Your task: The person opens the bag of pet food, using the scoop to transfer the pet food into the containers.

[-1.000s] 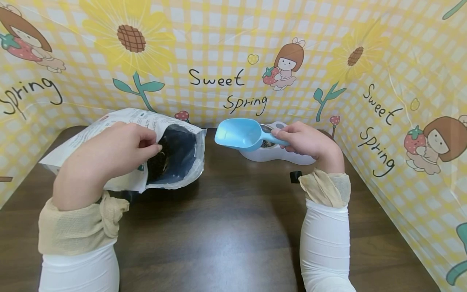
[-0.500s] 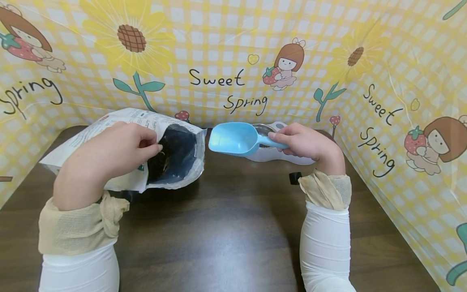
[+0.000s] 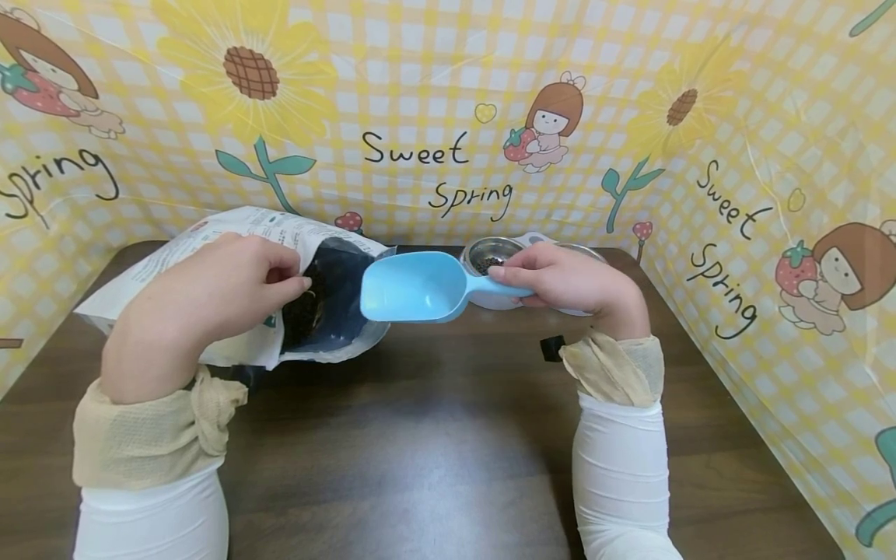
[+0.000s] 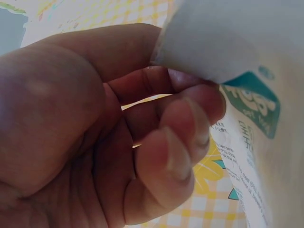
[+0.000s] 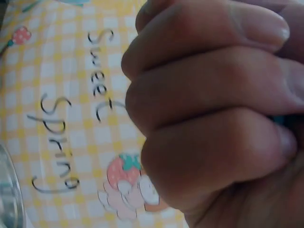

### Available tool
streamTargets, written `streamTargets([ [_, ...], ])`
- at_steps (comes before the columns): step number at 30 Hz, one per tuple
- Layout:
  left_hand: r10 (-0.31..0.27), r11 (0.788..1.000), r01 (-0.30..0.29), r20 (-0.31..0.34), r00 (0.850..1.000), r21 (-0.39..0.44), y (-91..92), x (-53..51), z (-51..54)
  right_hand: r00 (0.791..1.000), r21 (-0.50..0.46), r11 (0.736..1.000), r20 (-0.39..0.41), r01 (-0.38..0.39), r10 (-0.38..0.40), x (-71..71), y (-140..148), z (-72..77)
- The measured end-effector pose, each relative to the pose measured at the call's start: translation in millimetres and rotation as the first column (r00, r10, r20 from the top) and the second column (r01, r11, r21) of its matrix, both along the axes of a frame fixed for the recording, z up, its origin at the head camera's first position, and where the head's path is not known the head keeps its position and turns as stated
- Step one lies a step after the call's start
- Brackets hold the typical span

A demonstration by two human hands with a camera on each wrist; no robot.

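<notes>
My left hand (image 3: 210,299) pinches the upper edge of an open white bag (image 3: 245,222) lying on its side, its mouth facing right with dark contents (image 3: 301,315) inside. In the left wrist view, thumb and forefinger hold the bag's edge (image 4: 199,42), the other fingers curled. My right hand (image 3: 570,284) grips the handle of a light blue scoop (image 3: 416,288), whose bowl looks empty and overlaps the right side of the bag's mouth in the head view. Fingers of the right hand (image 5: 213,99) are curled round the handle in the right wrist view.
Behind the right hand stands a white holder (image 3: 493,299) with two metal bowls; the left bowl (image 3: 490,249) has dark bits in it. A small black object (image 3: 551,348) lies near the right wrist on the dark wooden table (image 3: 420,435). Patterned cloth (image 3: 420,78) rises behind.
The scoop and my right hand have moved left and toward the near side, from over the metal bowl to the bag's mouth. My left hand and the bag have stayed still.
</notes>
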State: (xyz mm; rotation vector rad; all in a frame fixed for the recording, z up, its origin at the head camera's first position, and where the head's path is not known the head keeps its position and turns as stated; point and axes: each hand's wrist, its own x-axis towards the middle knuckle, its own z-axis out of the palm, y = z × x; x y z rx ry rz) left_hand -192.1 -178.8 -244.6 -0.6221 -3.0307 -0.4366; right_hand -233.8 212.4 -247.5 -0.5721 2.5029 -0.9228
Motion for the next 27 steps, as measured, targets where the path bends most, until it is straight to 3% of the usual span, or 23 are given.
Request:
streamTargets([
  [9, 0.021, 1.000, -0.021, 0.035, 0.999, -0.005, 1.1, -0.1, 0.9, 0.987, 0.019, 0.990, -0.079, -0.139, 0.140, 4.4, -53, -8.8],
  [15, 0.023, 1.000, -0.023, 0.049, 0.999, -0.007, 2.3, -1.3, 1.8, 0.977, 0.100, 0.986, -0.154, -0.132, 0.146, 6.5, -75, -15.3],
  [27, 0.016, 1.000, -0.016, 0.037, 0.999, -0.013, 2.0, -0.8, 1.9, 0.934, 0.210, 0.972, -0.313, -0.107, 0.171, 16.3, -110, -26.8],
])
